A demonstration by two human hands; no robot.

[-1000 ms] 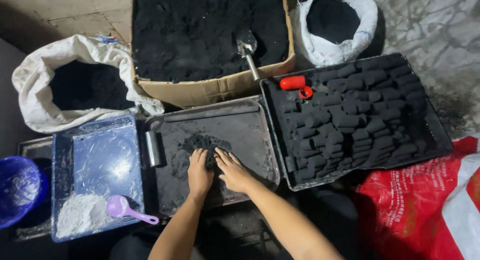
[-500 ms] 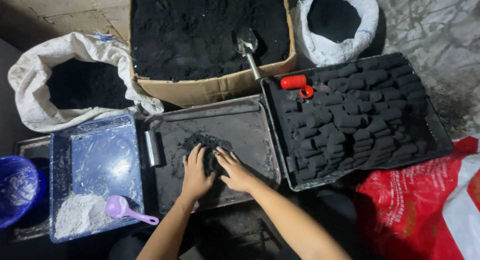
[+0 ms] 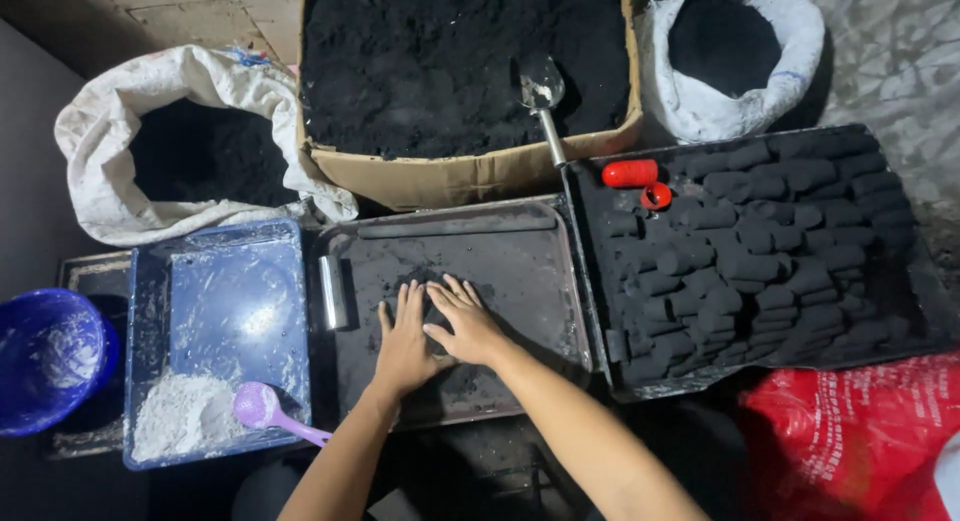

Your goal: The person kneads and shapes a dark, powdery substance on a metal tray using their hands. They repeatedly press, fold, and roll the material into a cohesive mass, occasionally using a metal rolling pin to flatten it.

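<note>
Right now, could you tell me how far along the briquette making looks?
Done: many black briquettes fill the right tray. In hand: left hand and right hand press flat on black mix on the middle tray. Left: the cardboard box holds much black powder.

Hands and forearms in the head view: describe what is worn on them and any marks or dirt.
The left hand and right hand are bare: no gloves, and no rings, watch or bracelet can be seen. Both forearms are uncovered as far as the frame shows, with no sleeve in view. Whether black dust has smudged the fingers cannot be told in this dim light.

Charcoal-briquette workshop; briquettes (image 3: 760, 251), sacks (image 3: 190, 141)
</note>
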